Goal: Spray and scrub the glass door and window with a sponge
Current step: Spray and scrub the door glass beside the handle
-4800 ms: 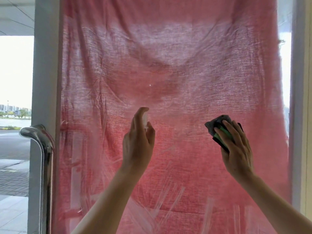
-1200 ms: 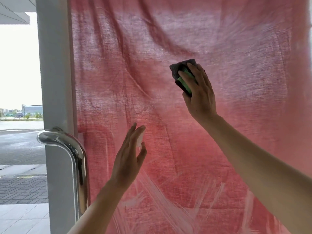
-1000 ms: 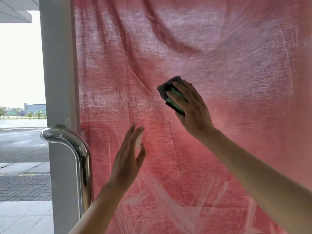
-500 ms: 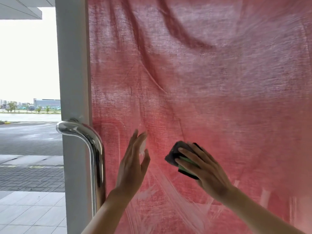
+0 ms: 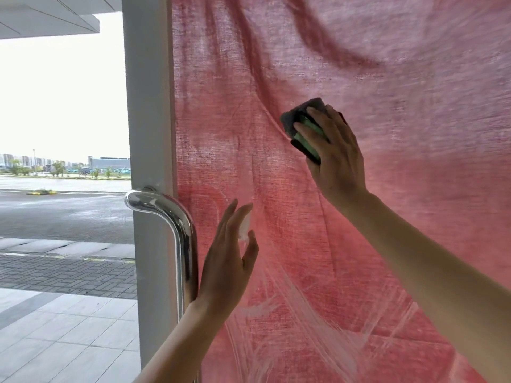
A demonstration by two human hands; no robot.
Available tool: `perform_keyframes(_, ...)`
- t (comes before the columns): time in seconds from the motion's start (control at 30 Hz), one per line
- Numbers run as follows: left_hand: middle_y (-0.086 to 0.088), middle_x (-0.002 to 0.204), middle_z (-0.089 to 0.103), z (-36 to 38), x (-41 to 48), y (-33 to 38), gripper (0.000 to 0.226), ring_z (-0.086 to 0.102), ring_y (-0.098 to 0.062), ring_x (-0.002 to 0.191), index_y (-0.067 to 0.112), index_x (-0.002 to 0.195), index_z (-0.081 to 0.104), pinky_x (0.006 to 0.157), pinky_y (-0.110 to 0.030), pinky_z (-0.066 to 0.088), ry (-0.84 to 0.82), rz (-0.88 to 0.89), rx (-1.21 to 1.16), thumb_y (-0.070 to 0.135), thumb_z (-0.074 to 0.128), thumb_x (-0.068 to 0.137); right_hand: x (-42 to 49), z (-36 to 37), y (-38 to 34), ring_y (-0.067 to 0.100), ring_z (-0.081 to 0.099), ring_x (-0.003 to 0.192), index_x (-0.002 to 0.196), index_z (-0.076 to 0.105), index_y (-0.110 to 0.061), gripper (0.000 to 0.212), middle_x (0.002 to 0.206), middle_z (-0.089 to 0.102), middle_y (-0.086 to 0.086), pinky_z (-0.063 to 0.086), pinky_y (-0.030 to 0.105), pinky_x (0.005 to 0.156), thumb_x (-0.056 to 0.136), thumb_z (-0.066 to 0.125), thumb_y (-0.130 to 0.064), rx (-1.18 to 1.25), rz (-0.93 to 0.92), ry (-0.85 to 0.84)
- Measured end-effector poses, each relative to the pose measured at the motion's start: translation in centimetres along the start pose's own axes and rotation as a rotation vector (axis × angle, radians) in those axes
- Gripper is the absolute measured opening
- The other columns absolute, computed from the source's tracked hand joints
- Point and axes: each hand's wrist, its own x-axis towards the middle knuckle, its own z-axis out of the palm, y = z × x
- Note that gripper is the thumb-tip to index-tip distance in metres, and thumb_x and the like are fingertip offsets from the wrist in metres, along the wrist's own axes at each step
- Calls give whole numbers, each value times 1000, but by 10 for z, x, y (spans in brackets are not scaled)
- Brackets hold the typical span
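Sponge risen; right grip clasps it, left grip holds spray bottle.

Strong daylight comes from outside, straight toward the camera. The sky at left is blown out to white, and the red cloth behind the glass glows, paler toward the top. Against it the left hand and right hand show their shaded backs (a soft, even shade). The chrome door handle carries sharp highlights. The sponge and the cloth's upper right are motion-smeared. The small bottle is a pale blur.
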Motion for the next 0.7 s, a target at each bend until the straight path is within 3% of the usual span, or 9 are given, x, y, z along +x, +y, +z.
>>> perform_keyframes(0.13,-9,141,49,-21,13,10,55,43,-18,134,27,142,26,110,-26,35,20,94,53,14,52,95,-23,4,-15,34,34,138,131,58,-12,53,143,48,11,31,50,113,79,72,-7,18,-81,-54)
perform_keyframes(0.2,-7,137,53,-32,23,18,54,50,-17,127,27,141,27,105,-26,40,56,111,60,14,52,95,-40,6,-25,35,34,139,130,58,-11,53,143,48,11,31,51,112,80,72,-6,36,-118,-83)
perform_keyframes(0.4,-8,127,62,-65,48,24,52,63,-22,106,27,140,26,88,-39,52,88,98,81,16,52,96,-95,3,-47,31,31,140,133,57,-15,46,144,47,8,22,45,118,86,56,-15,51,-225,-222)
perform_keyframes(0.47,-6,112,67,-74,52,18,51,66,-16,87,27,141,27,72,-37,53,66,52,112,22,51,96,-105,-5,-47,29,29,140,133,56,-17,52,144,47,7,23,45,116,81,59,-13,39,-235,-262)
perform_keyframes(0.53,-5,91,67,-79,53,14,51,55,0,61,25,141,28,59,-27,42,25,39,144,22,52,96,-109,-13,-43,28,29,139,132,57,-17,55,143,48,7,25,45,114,77,63,-11,34,-229,-272)
perform_keyframes(0.6,-9,86,67,-83,53,15,52,49,3,52,24,141,30,61,-29,42,3,37,175,20,54,95,-107,-18,-35,29,30,140,132,56,-17,61,145,46,8,28,47,113,74,73,-9,37,-194,-284)
perform_keyframes(0.7,-14,89,68,-91,52,17,53,53,-1,59,18,140,34,80,-50,52,30,45,197,15,58,93,-95,-21,-24,32,29,141,134,55,-15,66,147,43,9,30,50,113,72,78,-7,48,-124,-274)
